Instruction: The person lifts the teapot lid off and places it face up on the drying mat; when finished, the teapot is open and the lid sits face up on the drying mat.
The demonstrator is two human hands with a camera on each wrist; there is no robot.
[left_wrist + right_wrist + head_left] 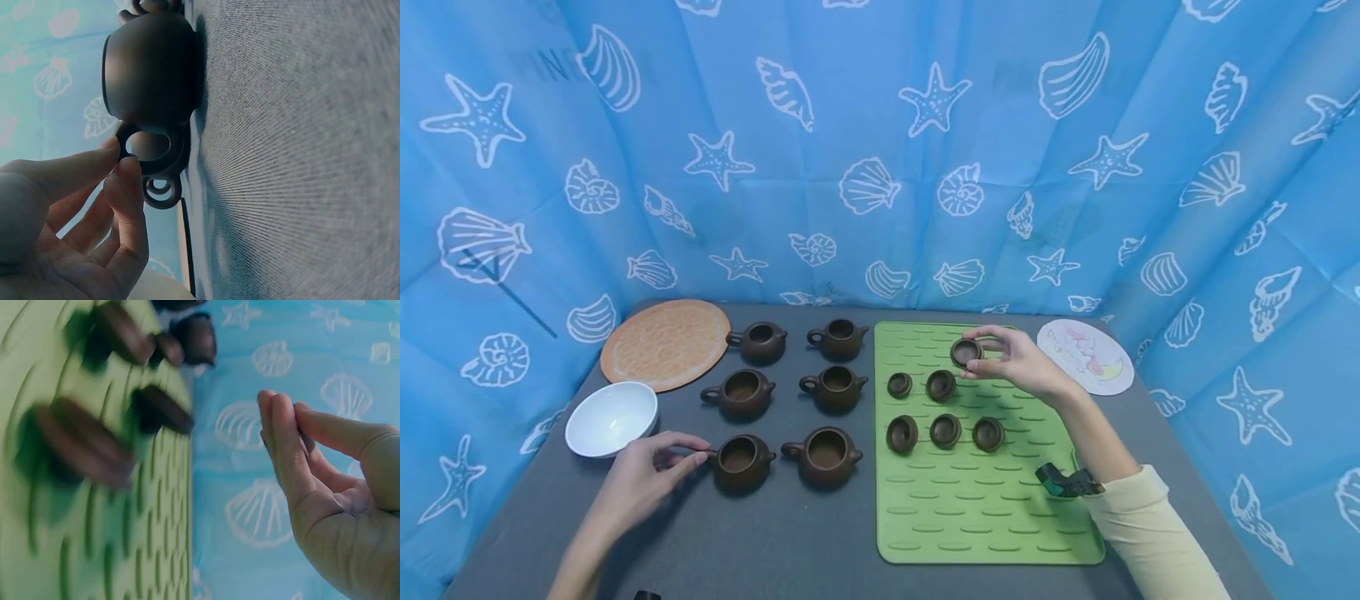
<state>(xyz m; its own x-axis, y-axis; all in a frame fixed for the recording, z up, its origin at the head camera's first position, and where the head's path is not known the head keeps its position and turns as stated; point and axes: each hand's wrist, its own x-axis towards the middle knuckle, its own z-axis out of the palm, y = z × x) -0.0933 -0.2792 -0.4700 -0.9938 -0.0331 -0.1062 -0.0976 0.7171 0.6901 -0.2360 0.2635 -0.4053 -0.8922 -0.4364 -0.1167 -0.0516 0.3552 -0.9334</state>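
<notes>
On the near-left of the dark grey tabletop [790,542], the left hand [640,479] lies low, thumb and forefinger closing on the ring handle of the front-left lidless brown clay teapot [741,462]. The left wrist view shows this grip closely: two fingertips [128,169] pinch the loop handle, and the pot's round body [153,69] sits just beyond them. The pot's spout-to-handle axis runs left to right, handle end toward that hand. Behind the hand rests a small white ceramic bowl [611,418], and farther back a round orange woven mat [666,343]. Five more lidless brown teapots stand in two columns, the nearest being the front-right one [824,454], just beside the held pot.

Moving right, a green ribbed silicone mat [985,508] carries five small brown clay lids [945,430] in two rows. Above its far part the right hand [1018,360] hovers, its grip pinching a sixth round brown lid [966,352] by the rim between thumb and fingertips, clear of the mat. In the right wrist view the fingers [284,450] are pressed together, but the lid itself is hidden there. The held lid lies well apart from the held teapot: up and to the right of it, across the mat's edge and the teapot columns. At far right sits a round white paper disc with a pastel drawing [1086,356].
</notes>
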